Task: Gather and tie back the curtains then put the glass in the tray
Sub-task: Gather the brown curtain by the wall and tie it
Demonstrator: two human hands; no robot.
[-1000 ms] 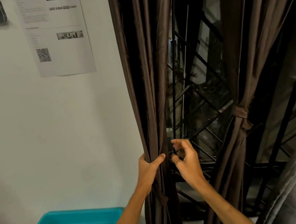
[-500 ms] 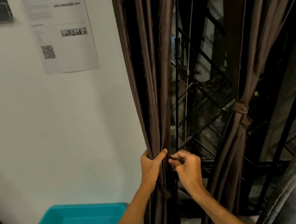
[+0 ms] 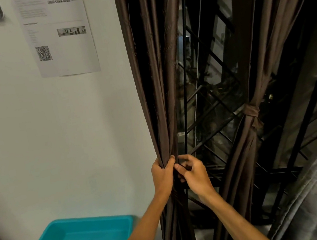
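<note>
The room shows a white wall (image 3: pixel 54 133) bearing a printed sheet (image 3: pixel 59 32), beside a black window grille (image 3: pixel 211 102).

The left curtain (image 3: pixel 154 80) hangs gathered into one bunch. The left hand (image 3: pixel 164 176) grips it, fingers wrapped round and thumb across the front, as it did a second ago.

The right hand (image 3: pixel 195 175) is what has changed. A second ago it hovered apart from the bunch with looser fingers. Now it touches the left thumb, and its curled fingers pinch at the bunch's window-side edge. We cannot tell whether a tie band lies in that pinch.

We judge that tying of this curtain is only beginning. The middle curtain (image 3: pixel 251 111) is already knotted.

The teal tray (image 3: pixel 90 221) sits low beside the wall. The glass is not in view.
</note>
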